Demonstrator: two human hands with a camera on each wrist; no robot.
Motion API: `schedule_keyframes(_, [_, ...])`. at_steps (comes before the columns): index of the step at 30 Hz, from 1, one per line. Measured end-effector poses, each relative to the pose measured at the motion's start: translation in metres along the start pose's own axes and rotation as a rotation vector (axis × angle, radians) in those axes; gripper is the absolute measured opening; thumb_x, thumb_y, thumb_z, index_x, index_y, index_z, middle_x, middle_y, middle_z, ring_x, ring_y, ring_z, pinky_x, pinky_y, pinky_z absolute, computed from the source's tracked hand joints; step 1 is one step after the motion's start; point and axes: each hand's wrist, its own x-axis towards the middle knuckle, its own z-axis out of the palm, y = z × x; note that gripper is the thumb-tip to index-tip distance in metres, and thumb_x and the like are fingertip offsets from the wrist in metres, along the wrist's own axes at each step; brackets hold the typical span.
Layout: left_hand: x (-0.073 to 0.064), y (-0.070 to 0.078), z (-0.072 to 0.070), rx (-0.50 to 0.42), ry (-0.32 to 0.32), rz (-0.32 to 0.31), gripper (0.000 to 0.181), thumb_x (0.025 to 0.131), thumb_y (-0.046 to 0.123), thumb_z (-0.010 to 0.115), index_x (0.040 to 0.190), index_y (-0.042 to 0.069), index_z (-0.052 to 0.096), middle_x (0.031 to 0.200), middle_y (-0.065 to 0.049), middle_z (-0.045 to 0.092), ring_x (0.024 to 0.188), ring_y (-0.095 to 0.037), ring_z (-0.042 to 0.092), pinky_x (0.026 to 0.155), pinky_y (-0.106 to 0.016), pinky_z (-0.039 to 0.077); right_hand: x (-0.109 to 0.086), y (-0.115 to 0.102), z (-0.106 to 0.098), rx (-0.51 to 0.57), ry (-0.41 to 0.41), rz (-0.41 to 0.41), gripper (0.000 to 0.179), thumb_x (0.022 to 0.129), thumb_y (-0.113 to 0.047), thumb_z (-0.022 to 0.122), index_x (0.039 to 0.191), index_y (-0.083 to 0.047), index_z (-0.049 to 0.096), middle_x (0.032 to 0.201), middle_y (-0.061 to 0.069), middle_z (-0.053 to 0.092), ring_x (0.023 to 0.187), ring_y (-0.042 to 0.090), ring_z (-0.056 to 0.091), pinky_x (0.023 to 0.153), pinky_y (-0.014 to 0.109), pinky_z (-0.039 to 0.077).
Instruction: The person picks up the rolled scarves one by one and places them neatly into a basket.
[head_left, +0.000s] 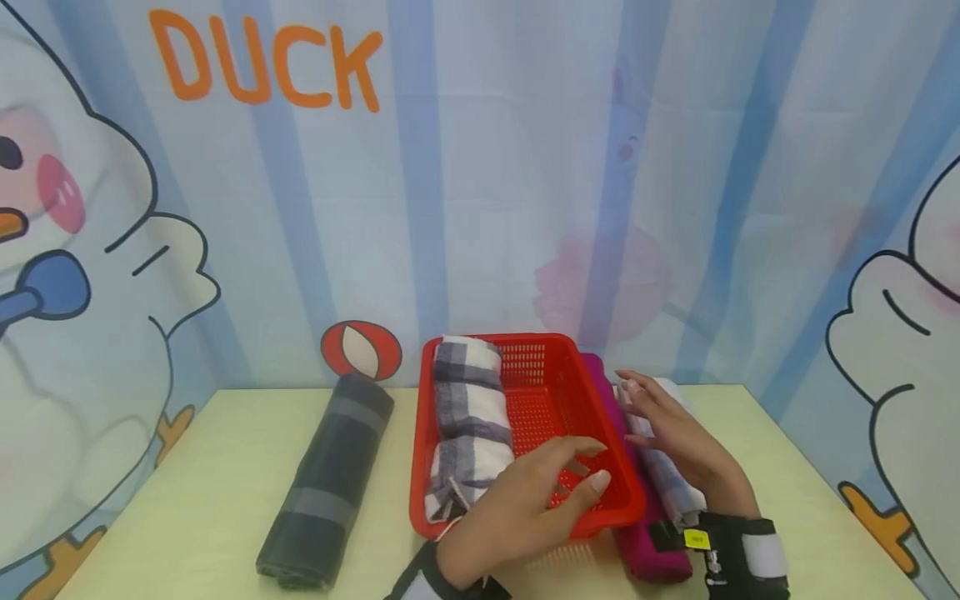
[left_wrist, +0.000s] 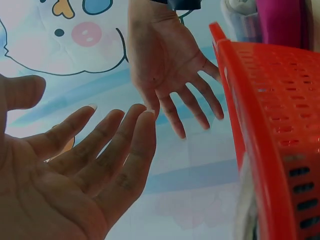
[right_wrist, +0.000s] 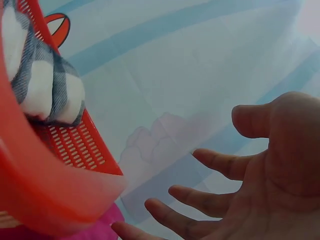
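Observation:
A red plastic basket (head_left: 540, 392) stands mid-table, with a rolled white-and-navy checked cloth (head_left: 471, 400) along its left side. My left hand (head_left: 536, 504) hovers over the basket's near part, fingers loosely bent and holding nothing. To the basket's right lies a magenta roll (head_left: 652, 537), and beside that a pale checked roll (head_left: 671, 483). Above the pale roll is my right hand (head_left: 686, 442), its fingers extended; whether they touch the cloth is hard to tell. Both palms, the left (left_wrist: 65, 190) and the right (left_wrist: 167, 60), look bare in the left wrist view.
A dark grey rolled cloth (head_left: 322, 492) with lighter stripes lies on the pale yellow table (head_left: 187, 500) left of the basket. Behind the table hangs a printed curtain (head_left: 495, 167) with cartoon ducks. Dark straps (head_left: 738, 554) wrap the wrists.

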Motion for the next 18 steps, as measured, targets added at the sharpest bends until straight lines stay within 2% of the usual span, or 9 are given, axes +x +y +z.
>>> schedule_keyframes(4, [0.001,0.001,0.005,-0.012,-0.031,0.013,0.051,0.103,0.053,0.042,0.139,0.018,0.051,0.126,0.003,0.064,0.109,-0.005,0.062,0.091,-0.024,0.055,0.002,0.007,-0.002,0.046,-0.015,0.023,0.064,0.106,-0.048,0.036,0.159,-0.017,0.018,0.166,0.019,0.012,0.149,0.048,0.02,0.106,0.059,0.044])
schedule_keyframes(8, [0.002,0.003,0.01,-0.043,-0.08,0.005,0.049,0.103,0.051,0.044,0.138,0.019,0.052,0.124,0.006,0.063,0.106,0.0,0.06,0.086,-0.021,0.054,0.004,0.012,-0.004,0.034,-0.008,0.053,0.066,0.105,-0.049,0.036,0.159,-0.016,0.017,0.166,0.02,0.013,0.148,0.049,0.021,0.106,0.059,0.045])
schedule_keyframes(15, [0.004,0.007,0.021,-0.162,-0.195,-0.041,0.045,0.102,0.048,0.049,0.136,0.019,0.053,0.124,0.005,0.063,0.1,0.002,0.06,0.079,-0.016,0.053,0.007,0.021,-0.009,0.073,-0.012,0.088,0.068,0.104,-0.05,0.038,0.159,-0.016,0.016,0.166,0.019,0.01,0.149,0.049,0.018,0.105,0.059,0.045])
schedule_keyframes(18, [0.004,0.007,0.025,-0.148,-0.236,-0.037,0.043,0.101,0.046,0.051,0.136,0.021,0.053,0.126,0.005,0.063,0.099,0.004,0.061,0.08,-0.016,0.053,0.009,0.024,-0.01,0.091,-0.022,0.092,0.07,0.104,-0.05,0.039,0.159,-0.016,0.014,0.166,0.02,0.009,0.149,0.049,0.016,0.105,0.061,0.044])
